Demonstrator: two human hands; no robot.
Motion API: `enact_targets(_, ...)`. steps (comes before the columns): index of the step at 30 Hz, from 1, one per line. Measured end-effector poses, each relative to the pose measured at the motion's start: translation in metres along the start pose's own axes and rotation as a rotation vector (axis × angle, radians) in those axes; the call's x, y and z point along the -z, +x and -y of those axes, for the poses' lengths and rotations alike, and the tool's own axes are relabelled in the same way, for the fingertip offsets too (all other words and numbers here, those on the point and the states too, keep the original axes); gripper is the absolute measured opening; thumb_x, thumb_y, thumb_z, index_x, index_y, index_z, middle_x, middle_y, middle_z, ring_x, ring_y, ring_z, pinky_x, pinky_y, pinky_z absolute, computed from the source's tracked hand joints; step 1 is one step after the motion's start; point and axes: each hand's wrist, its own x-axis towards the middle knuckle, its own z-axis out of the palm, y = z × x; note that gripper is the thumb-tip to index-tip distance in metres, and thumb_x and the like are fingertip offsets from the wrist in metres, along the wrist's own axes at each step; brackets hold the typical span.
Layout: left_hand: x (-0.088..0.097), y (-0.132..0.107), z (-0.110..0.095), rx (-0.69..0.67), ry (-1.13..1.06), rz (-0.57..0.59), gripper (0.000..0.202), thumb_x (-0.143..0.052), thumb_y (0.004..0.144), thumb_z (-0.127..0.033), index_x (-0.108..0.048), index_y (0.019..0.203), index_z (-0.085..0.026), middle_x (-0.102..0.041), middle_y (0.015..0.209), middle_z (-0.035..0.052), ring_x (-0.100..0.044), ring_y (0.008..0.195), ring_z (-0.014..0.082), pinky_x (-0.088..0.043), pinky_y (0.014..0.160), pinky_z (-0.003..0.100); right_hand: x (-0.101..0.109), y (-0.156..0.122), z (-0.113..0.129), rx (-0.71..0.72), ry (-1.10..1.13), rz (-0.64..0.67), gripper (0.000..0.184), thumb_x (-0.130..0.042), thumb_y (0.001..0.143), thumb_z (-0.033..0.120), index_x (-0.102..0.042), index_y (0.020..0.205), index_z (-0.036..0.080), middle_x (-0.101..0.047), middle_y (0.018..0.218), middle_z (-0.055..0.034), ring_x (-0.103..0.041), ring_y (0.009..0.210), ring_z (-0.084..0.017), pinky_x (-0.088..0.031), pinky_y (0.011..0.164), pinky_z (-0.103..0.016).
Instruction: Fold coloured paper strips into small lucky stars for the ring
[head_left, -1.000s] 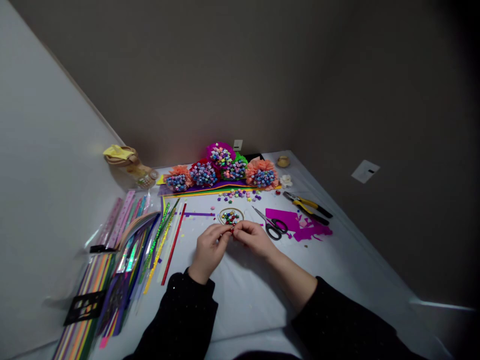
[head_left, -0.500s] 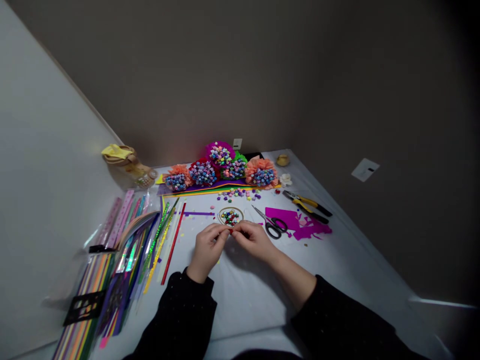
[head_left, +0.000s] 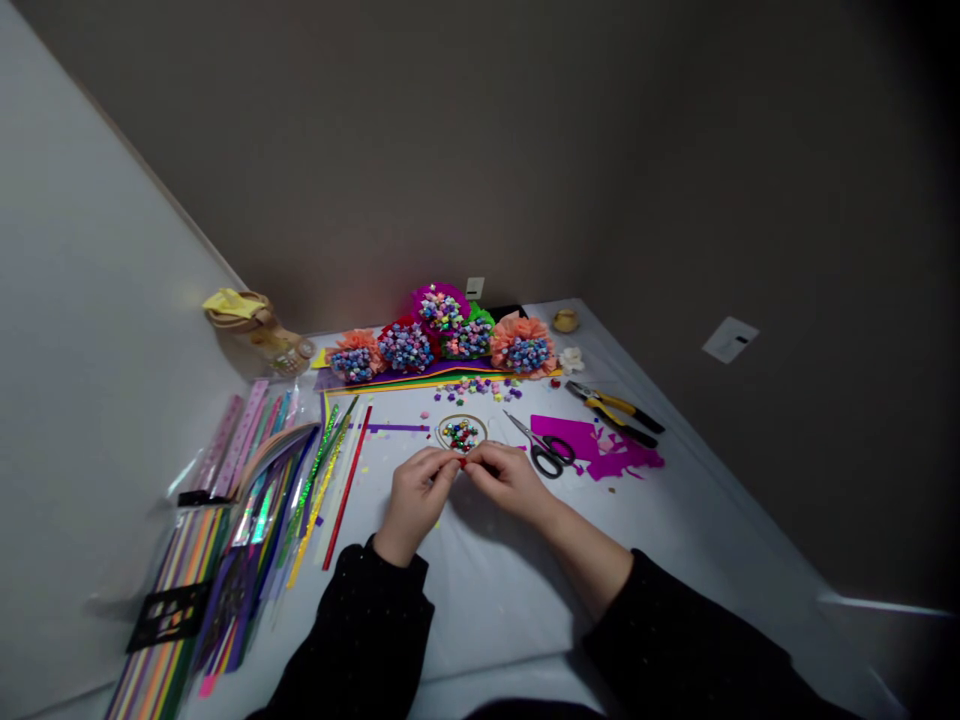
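Note:
My left hand (head_left: pixel 417 498) and my right hand (head_left: pixel 511 479) meet over the white table, fingertips pinched together on a tiny red piece (head_left: pixel 463 463). Both hands are closed on it. Just beyond my fingers lies a small round dish (head_left: pixel 461 433) filled with several shiny coloured paper stars. Black-handled scissors (head_left: pixel 545 451) lie to the right of my right hand.
Long coloured paper strips (head_left: pixel 255 500) fan out on the left. Paper flower bouquets (head_left: pixel 442 340) stand at the back. Magenta paper scraps (head_left: pixel 600 450) and yellow-handled pliers (head_left: pixel 615 412) lie at the right. A wicker basket (head_left: pixel 244 312) sits at the back left.
Both hands have stayed pinched together, shifting only slightly nearer to me. Nothing else on the table has moved.

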Motion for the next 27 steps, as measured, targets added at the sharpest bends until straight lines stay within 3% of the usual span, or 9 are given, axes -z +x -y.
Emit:
enact_targets(12,-0.004,-0.003,0.005,-0.048,0.049,-0.004,0.015,-0.054,0.085,-0.02,-0.068,0.088,-0.017,-0.069,0.082,0.0058,-0.064,0.078,0.0153,-0.051,0.072,0.028,-0.003,0.0,-0.003,0.046,-0.046,-0.041,0.014,-0.049,0.081,0.018,-0.059,0.071,0.018,-0.061,0.064,-0.0018,-0.056,0.06,-0.012,-0.043,0.058,-0.023)
enact_targets(19,-0.012,-0.008,0.006,-0.099,0.116,-0.028,0.018,-0.051,0.086,-0.017,-0.066,0.095,-0.017,-0.068,0.086,0.0066,-0.062,0.082,0.0157,-0.051,0.076,0.029,-0.01,-0.003,-0.004,-0.021,-0.062,-0.127,0.016,-0.047,0.078,0.016,-0.055,0.065,0.018,-0.056,0.06,-0.0007,-0.052,0.059,-0.013,-0.04,0.058,-0.024)
enact_targets(22,-0.009,-0.006,0.004,-0.104,0.1,-0.047,0.017,-0.052,0.085,-0.017,-0.066,0.095,-0.018,-0.068,0.086,0.0061,-0.062,0.082,0.0154,-0.051,0.075,0.029,-0.011,-0.002,-0.002,-0.116,0.076,-0.116,0.013,-0.049,0.077,0.02,-0.056,0.066,0.018,-0.056,0.062,-0.0006,-0.051,0.06,-0.012,-0.04,0.058,-0.024)
enact_targets(27,-0.002,-0.001,-0.001,-0.084,0.006,-0.042,0.015,-0.055,0.084,-0.016,-0.068,0.09,-0.018,-0.067,0.082,0.0052,-0.062,0.078,0.014,-0.051,0.071,0.027,-0.009,-0.001,0.003,-0.375,0.496,0.003,0.021,-0.055,0.077,0.037,-0.055,0.069,0.017,-0.052,0.058,0.0025,-0.041,0.047,-0.008,-0.034,0.046,-0.021)
